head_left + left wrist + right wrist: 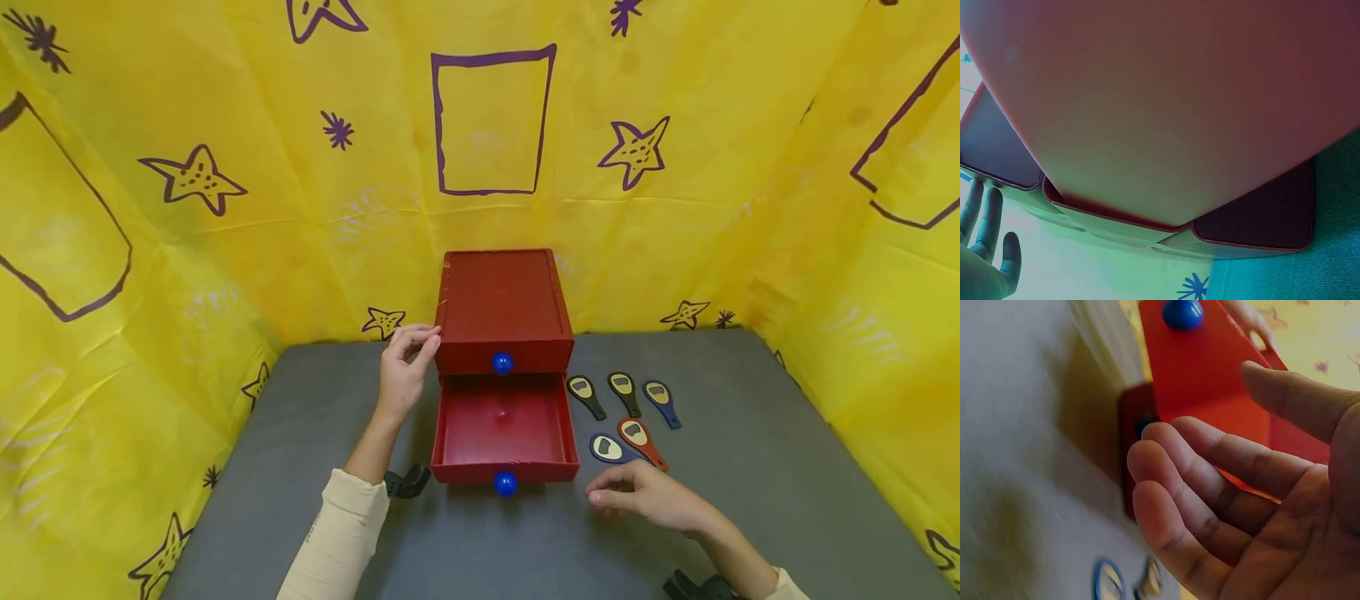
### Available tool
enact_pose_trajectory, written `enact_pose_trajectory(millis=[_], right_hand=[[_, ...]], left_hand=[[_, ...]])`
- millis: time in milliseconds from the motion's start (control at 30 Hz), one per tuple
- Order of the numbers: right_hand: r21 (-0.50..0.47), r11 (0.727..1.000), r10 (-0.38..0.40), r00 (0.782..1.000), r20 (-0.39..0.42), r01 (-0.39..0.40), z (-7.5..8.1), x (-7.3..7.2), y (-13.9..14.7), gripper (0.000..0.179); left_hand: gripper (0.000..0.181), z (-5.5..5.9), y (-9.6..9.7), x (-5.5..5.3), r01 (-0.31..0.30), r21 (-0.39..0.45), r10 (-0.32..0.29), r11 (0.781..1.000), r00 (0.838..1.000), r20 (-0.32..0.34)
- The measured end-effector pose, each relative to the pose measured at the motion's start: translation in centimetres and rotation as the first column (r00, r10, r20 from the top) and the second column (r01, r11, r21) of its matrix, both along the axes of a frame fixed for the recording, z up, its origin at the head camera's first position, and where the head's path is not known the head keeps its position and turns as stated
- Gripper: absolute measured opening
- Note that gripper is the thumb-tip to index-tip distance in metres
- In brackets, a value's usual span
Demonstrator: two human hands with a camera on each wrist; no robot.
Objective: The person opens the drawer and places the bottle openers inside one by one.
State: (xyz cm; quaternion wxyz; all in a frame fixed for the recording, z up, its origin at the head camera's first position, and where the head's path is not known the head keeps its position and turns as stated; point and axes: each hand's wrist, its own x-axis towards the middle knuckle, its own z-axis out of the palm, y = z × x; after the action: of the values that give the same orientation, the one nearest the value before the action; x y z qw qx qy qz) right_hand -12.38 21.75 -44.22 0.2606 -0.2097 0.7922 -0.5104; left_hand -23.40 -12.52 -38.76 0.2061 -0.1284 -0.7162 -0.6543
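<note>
A red drawer cabinet (501, 300) with blue knobs stands at the middle back of the table. Below its shut top drawer, a drawer (502, 433) is pulled out with nothing inside. My left hand (402, 371) touches the cabinet's upper left edge with its fingertips, the fingers fairly straight in the left wrist view. Just right of the pulled-out drawer hovers my right hand (656, 497), its fingers loosely bent and nothing in them. Beyond it lie several bottle openers: a red one (634, 432), a blue one (606, 448) partly covered, another blue one (657, 392) and black ones (622, 384).
The grey table (300, 533) carries the cabinet and the openers. A yellow cloth (495, 225) with purple drawings encloses the back and sides. Below the pulled-out drawer, the right wrist view shows another drawer's knob (1142, 425). Black wrist straps (408, 482) are on both arms.
</note>
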Motion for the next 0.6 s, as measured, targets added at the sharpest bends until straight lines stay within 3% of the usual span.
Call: enact_pose_trajectory(millis=[133,333,433,600], right_hand=[[0.074,0.988,-0.129,0.987,-0.096,0.136,0.8,-0.5,1.9,0.031],[0.204,0.916,-0.29,0.922,-0.257,0.345,1.5,-0.9,4.5,0.031],[0.253,0.886,-0.32,0.907,-0.272,0.389,1.6,-0.9,5.3,0.033],[0.324,0.86,-0.279,0.895,-0.348,0.394,0.4,-0.3,6.1,0.031]], left_hand=[[0.021,0.4,0.0,0.4,-0.003,-0.009,0.003,1.0,1.0,0.009],[0.022,0.5,0.0,0.4,0.001,-0.021,0.0,1.0,1.0,0.007],[0.022,0.5,0.0,0.4,-0.001,-0.021,0.001,1.0,1.0,-0.001],[0.02,0.6,0.0,0.5,-0.008,-0.016,0.008,1.0,1.0,-0.013]])
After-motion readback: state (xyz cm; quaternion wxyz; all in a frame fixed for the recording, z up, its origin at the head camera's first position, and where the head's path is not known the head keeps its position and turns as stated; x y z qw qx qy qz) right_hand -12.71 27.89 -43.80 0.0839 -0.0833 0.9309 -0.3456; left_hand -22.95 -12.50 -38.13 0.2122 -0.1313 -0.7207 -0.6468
